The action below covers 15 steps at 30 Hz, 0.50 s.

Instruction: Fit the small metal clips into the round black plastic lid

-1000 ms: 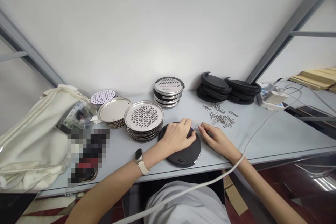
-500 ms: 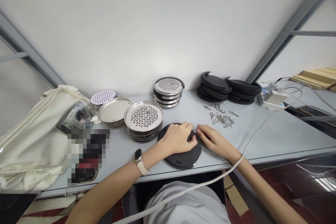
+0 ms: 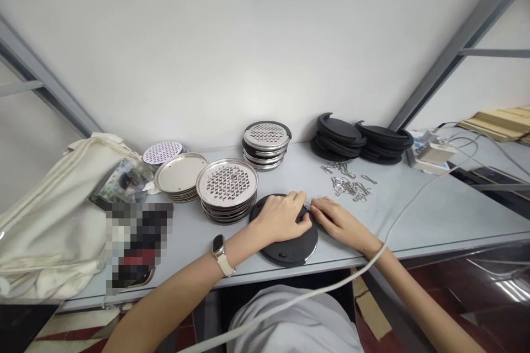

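A black round disc (image 3: 290, 245) lies flat near the table's front edge. My left hand (image 3: 281, 215) rests palm down on it, fingers curled over its far right rim. My right hand (image 3: 337, 219) is beside the disc's right edge, fingertips pinched on a small metal clip (image 3: 307, 206) held against the rim where the two hands meet. A loose pile of small metal clips (image 3: 348, 182) lies just beyond my right hand.
Stacks of perforated metal discs (image 3: 227, 187), plain metal plates (image 3: 181, 175) and assembled black-and-metal discs (image 3: 266, 143) stand behind. Two stacks of black discs (image 3: 358, 140) sit at back right. A cream bag (image 3: 49, 215) lies left. A white cable (image 3: 397, 215) crosses the table.
My right hand has slid left with the small clip until its fingertips meet my left hand at the disc's rim. The left hand stays on the disc.
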Each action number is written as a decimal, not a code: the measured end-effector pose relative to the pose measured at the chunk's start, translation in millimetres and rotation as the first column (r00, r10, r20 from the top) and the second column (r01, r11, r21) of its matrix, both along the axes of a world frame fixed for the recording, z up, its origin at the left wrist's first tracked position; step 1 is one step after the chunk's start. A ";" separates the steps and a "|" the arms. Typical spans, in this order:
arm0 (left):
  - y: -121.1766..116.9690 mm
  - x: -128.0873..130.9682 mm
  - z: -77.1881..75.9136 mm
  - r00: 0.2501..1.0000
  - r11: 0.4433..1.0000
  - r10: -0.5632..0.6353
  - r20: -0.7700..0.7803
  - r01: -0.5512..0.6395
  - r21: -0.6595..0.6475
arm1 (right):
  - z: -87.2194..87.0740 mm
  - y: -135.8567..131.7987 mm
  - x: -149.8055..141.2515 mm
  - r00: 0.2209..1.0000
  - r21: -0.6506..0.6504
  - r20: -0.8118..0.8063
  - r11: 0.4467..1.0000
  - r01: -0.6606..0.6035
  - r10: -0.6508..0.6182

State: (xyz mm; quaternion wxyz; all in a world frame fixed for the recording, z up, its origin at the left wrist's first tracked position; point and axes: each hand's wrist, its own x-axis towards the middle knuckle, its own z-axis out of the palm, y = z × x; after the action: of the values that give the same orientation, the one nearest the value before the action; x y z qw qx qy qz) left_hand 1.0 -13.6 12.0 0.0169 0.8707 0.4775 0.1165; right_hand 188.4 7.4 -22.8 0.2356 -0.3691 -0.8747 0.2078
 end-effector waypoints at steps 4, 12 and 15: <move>0.1 0.0 0.1 1.000 1.000 -0.014 0.002 0.014 0.017 | -1.7 0.6 0.9 1.000 -0.001 0.004 1.000 0.003 -0.003; 1.9 -1.8 -1.2 0.998 0.998 -0.063 0.000 0.063 0.028 | -1.0 0.8 0.8 1.000 0.001 0.004 1.000 0.002 -0.002; 1.9 -2.0 -1.6 0.998 0.997 -0.061 -0.003 0.061 0.053 | 0.2 0.3 0.1 1.000 -0.001 -0.001 1.000 -0.010 0.010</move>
State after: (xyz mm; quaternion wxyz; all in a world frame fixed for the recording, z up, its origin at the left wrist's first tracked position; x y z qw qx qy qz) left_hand -1.0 -11.6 10.4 -0.0027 0.8850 0.4476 0.1280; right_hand 188.5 7.7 -22.5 0.2347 -0.3646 -0.8763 0.2098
